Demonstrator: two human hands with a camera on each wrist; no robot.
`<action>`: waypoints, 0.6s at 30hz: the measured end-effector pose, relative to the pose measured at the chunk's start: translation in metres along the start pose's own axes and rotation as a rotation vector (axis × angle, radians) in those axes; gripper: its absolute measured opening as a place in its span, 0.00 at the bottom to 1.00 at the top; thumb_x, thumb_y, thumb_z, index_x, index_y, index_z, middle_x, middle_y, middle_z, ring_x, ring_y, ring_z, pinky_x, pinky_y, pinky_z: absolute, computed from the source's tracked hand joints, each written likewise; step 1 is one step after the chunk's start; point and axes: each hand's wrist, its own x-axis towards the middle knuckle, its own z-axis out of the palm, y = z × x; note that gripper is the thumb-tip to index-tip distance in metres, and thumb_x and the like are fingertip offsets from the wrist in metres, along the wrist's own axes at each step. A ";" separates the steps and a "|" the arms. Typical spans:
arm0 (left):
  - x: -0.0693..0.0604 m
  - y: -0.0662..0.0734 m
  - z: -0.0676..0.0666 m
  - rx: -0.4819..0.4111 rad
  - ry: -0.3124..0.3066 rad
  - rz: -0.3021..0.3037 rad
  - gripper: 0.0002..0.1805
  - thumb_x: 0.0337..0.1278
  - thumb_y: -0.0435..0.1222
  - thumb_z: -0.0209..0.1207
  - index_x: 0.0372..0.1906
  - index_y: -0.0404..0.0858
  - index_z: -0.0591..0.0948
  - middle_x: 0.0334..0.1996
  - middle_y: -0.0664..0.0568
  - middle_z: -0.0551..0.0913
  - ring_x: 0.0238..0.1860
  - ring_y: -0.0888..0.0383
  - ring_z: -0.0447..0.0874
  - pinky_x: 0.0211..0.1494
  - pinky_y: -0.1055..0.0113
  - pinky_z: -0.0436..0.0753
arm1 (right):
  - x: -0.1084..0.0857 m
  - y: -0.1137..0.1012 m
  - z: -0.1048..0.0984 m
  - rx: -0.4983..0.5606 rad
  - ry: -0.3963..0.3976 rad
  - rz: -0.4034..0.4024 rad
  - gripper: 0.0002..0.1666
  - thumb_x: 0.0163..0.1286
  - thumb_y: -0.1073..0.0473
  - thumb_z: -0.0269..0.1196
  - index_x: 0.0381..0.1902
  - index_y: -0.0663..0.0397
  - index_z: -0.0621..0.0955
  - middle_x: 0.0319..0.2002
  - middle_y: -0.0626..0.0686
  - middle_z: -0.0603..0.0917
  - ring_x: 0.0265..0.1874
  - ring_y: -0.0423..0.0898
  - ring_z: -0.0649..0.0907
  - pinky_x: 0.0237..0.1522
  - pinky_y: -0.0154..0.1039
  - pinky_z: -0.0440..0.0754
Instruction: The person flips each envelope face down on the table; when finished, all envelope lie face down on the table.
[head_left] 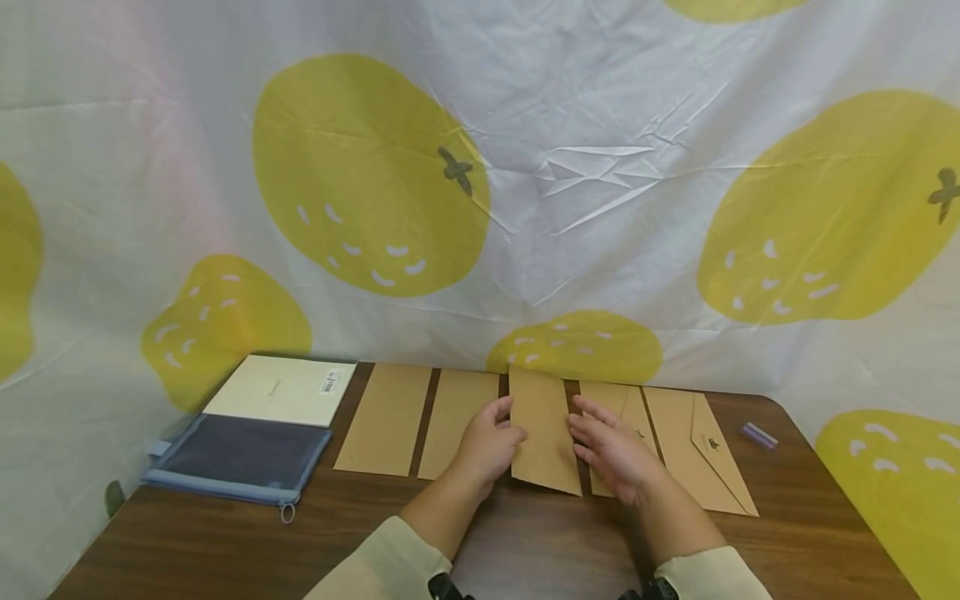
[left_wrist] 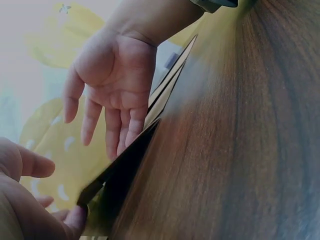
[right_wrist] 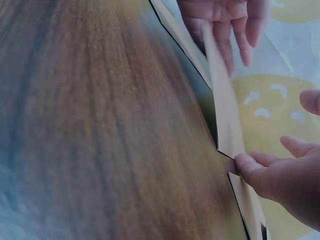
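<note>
A brown kraft paper envelope [head_left: 546, 437], tilted up from the table, stands out from a row of similar envelopes. At its left edge, my left hand [head_left: 486, 442] touches the paper with its lower fingers; the thumb stays apart in the left wrist view. From the other side, my right hand [head_left: 618, 454] reaches the envelope's right edge, its fingers fairly straight and palm inward. A fingertip [right_wrist: 241, 162] of that hand meets the envelope's lower corner in the right wrist view. The dark underside shows in the left wrist view.
Flat envelopes lie at left [head_left: 384, 421] and right [head_left: 693, 450], the right ones showing pointed flaps. A cream notebook [head_left: 281, 390] and blue zip pouch [head_left: 232, 458] lie at the far left. A small purple-and-white object [head_left: 760, 435] sits at right. A fruit-print curtain [head_left: 570, 208] hangs behind the table.
</note>
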 end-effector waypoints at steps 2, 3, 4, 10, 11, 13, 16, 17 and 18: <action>0.000 -0.001 -0.001 0.009 -0.006 -0.015 0.38 0.66 0.32 0.61 0.81 0.34 0.67 0.82 0.37 0.66 0.81 0.35 0.65 0.81 0.39 0.71 | 0.000 0.000 -0.001 0.005 0.003 0.002 0.42 0.86 0.53 0.52 0.88 0.57 0.49 0.87 0.68 0.47 0.87 0.64 0.51 0.86 0.58 0.57; 0.001 -0.002 -0.001 0.018 -0.011 -0.016 0.38 0.66 0.32 0.60 0.81 0.33 0.66 0.82 0.35 0.65 0.82 0.34 0.64 0.82 0.38 0.69 | 0.000 0.000 -0.002 0.003 0.003 0.003 0.42 0.87 0.53 0.52 0.88 0.56 0.49 0.87 0.68 0.47 0.87 0.64 0.51 0.87 0.58 0.57; 0.000 -0.003 -0.001 0.020 -0.019 -0.022 0.38 0.67 0.32 0.60 0.81 0.33 0.66 0.82 0.34 0.64 0.82 0.33 0.62 0.83 0.38 0.67 | 0.000 0.000 -0.002 0.002 0.003 0.003 0.42 0.87 0.53 0.52 0.88 0.56 0.48 0.87 0.68 0.47 0.87 0.64 0.51 0.87 0.58 0.56; 0.000 -0.006 0.000 0.030 -0.044 -0.021 0.38 0.68 0.35 0.61 0.81 0.32 0.66 0.81 0.31 0.64 0.84 0.33 0.59 0.85 0.37 0.62 | -0.001 0.000 -0.003 0.006 0.002 0.001 0.43 0.87 0.52 0.52 0.88 0.56 0.48 0.87 0.68 0.47 0.88 0.64 0.50 0.87 0.58 0.54; 0.000 -0.006 0.000 0.033 -0.043 -0.017 0.38 0.68 0.35 0.61 0.80 0.32 0.66 0.81 0.30 0.64 0.84 0.33 0.60 0.85 0.37 0.62 | -0.001 0.000 -0.003 0.007 0.002 0.000 0.43 0.87 0.52 0.53 0.88 0.56 0.48 0.87 0.68 0.46 0.87 0.64 0.50 0.87 0.59 0.54; 0.000 -0.006 0.001 0.038 -0.041 -0.010 0.37 0.68 0.35 0.62 0.80 0.32 0.67 0.81 0.30 0.65 0.83 0.33 0.60 0.85 0.37 0.63 | -0.001 0.000 -0.003 0.005 0.003 -0.001 0.43 0.87 0.52 0.52 0.88 0.56 0.48 0.87 0.68 0.46 0.87 0.64 0.51 0.87 0.59 0.55; 0.001 -0.007 0.002 0.047 -0.033 0.004 0.37 0.67 0.35 0.62 0.79 0.32 0.69 0.80 0.29 0.67 0.83 0.33 0.61 0.85 0.37 0.63 | 0.000 0.000 -0.003 0.008 0.002 -0.004 0.43 0.87 0.52 0.53 0.88 0.56 0.48 0.87 0.68 0.46 0.87 0.64 0.52 0.87 0.59 0.55; 0.001 -0.007 0.002 0.048 -0.032 0.006 0.36 0.67 0.35 0.62 0.79 0.32 0.69 0.80 0.30 0.67 0.83 0.33 0.62 0.85 0.38 0.63 | 0.000 0.000 -0.003 0.011 0.003 -0.005 0.43 0.87 0.52 0.53 0.88 0.57 0.48 0.87 0.68 0.47 0.87 0.64 0.52 0.87 0.59 0.56; 0.002 -0.007 0.002 0.049 -0.031 0.006 0.36 0.67 0.35 0.63 0.78 0.33 0.70 0.80 0.30 0.67 0.83 0.33 0.62 0.85 0.38 0.63 | 0.000 0.000 -0.003 0.014 0.003 -0.005 0.43 0.87 0.52 0.53 0.88 0.57 0.48 0.87 0.68 0.47 0.87 0.65 0.52 0.86 0.59 0.57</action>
